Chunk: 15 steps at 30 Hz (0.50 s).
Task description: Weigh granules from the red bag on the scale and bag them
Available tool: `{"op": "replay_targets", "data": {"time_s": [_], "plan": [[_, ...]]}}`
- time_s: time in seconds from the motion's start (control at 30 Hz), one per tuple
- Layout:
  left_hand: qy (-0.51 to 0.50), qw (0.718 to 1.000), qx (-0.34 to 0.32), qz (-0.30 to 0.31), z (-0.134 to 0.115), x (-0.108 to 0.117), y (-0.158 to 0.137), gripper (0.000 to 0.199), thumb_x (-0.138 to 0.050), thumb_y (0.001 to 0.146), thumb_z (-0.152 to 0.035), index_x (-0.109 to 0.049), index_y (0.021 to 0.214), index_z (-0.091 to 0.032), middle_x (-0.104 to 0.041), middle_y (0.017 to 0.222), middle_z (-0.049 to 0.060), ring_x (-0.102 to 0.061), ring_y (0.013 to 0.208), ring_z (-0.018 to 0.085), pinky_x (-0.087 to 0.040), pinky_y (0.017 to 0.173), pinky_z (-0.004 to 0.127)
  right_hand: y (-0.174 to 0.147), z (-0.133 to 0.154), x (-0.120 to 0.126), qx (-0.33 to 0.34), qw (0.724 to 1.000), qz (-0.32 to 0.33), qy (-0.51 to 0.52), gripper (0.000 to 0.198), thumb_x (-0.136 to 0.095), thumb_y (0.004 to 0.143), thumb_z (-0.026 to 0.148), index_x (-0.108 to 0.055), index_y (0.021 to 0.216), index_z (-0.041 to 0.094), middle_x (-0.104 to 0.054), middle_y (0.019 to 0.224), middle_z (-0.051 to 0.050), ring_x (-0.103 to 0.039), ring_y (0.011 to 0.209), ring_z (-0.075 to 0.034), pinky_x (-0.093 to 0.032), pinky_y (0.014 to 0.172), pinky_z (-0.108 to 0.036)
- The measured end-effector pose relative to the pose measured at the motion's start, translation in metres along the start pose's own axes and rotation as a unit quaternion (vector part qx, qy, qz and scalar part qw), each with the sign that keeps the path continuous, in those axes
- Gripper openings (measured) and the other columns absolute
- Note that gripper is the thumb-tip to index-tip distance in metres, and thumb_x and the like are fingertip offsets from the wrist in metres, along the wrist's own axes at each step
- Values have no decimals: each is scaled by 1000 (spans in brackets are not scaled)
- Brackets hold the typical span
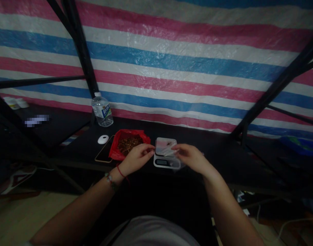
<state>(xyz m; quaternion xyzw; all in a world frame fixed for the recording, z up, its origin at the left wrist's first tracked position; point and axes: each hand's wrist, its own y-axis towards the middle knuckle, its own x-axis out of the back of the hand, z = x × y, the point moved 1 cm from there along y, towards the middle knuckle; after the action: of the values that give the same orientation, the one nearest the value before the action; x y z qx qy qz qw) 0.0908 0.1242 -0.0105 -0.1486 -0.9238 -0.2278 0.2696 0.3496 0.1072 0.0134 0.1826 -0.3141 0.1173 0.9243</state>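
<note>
A white digital scale [158, 162] with a small display lies on the black table in front of me. A few small dark brown pieces [169, 144] rest on its shiny weighing plate [162, 145]. My right hand [191, 157] pinches a clear plastic bag [169, 151], which lies partly over the plate. At the scale's left edge is my left hand [138, 158], thumb and forefinger slightly apart, with nothing visible between them. Just behind the left hand stands an open red plastic bag [116, 145] filled with brown dried pieces [129, 143], whose exact kind I cannot make out.
Left of the red bag lie a phone [103, 152] and a white oval object [103, 139]. A clear plastic bottle [102, 111] stands behind them. Black metal posts [82, 51] frame the table [218, 147], with a striped plastic sheet [172, 68] behind. A blue item [302, 146] sits far right.
</note>
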Motion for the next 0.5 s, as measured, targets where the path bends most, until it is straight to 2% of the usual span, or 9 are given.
{"op": "replay_targets", "data": {"time_s": [0.07,0.13,0.23,0.3,0.37,0.47,0.5], "plan": [[-64,997,-7,39,-6,-2,-3,33,-56,85,-37,-66,108,-15,-68,100,8,-61,76,14,-49,69,25,-2,21,-20,50,997,53,29,24,-55,77,10,-71,91,19,-71,90,-4,-65,82,-16,-49,75,-26],[-143,985,14,98,-10,-4,-5,33,-56,85,-39,-67,103,-14,-68,90,7,-60,69,13,-48,64,24,-3,32,-32,76,994,73,27,26,-51,74,5,-71,84,19,-70,84,-2,-63,79,-14,-48,74,-25],[-204,964,70,154,-11,-3,-7,31,-58,82,-41,-68,86,-12,-63,68,2,-55,55,10,-43,54,21,-1,32,-41,83,993,75,25,30,-47,69,0,-69,79,18,-66,77,0,-60,71,-12,-45,69,-24],[-215,958,103,161,-10,-3,-6,29,-62,78,-41,-67,79,-12,-62,65,1,-53,50,8,-40,50,20,1,27,-43,86,994,66,25,28,-48,68,0,-68,76,18,-64,75,0,-59,71,-13,-45,70,-25],[-221,954,135,151,-9,-4,-5,29,-63,76,-42,-66,76,-13,-62,62,1,-53,49,8,-37,47,19,4,23,-44,92,996,2,7,24,-50,69,2,-67,73,18,-64,80,-2,-61,79,-15,-47,77,-28],[-216,957,170,90,-6,-9,-3,30,-61,77,-43,-64,74,-13,-60,55,0,-51,46,8,-31,43,18,7,19,-46,72,978,-186,-58,16,-58,71,9,-68,79,19,-64,96,-8,-59,97,-22,-45,90,-38],[-216,958,176,64,-5,-11,-2,30,-61,77,-43,-64,74,-13,-60,55,0,-51,47,8,-30,43,18,7,20,-48,62,971,-220,-70,14,-61,72,12,-69,81,19,-64,97,-8,-59,99,-23,-46,91,-40]]}}
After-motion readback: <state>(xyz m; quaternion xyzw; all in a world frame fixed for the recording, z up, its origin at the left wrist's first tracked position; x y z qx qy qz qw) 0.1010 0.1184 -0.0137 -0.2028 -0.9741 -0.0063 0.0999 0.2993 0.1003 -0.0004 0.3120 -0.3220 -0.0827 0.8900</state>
